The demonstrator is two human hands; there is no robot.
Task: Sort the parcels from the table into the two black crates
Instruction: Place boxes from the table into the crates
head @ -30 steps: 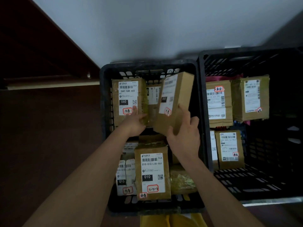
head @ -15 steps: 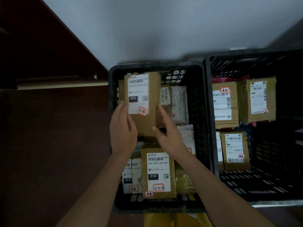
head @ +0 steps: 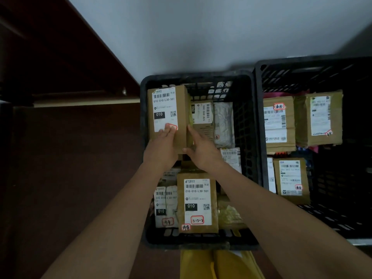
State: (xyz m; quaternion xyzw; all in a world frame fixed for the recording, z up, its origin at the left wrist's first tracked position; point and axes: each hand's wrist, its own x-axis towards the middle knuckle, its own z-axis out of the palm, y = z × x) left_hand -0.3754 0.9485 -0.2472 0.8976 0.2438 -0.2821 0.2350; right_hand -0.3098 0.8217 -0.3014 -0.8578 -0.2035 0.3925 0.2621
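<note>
Parcel (head: 168,117) now lies lower in left crate (head: 244,125), both hands still touching.

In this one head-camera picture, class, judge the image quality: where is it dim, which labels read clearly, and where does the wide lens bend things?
Head view: dim overall; the brown floor at left is nearly black. The label on the parcel under the left hand reads sharply, 010-010-L30-551; labels in the right crate are softer. Crate rims bow slightly, showing wide-angle distortion. No glare shows.
</note>
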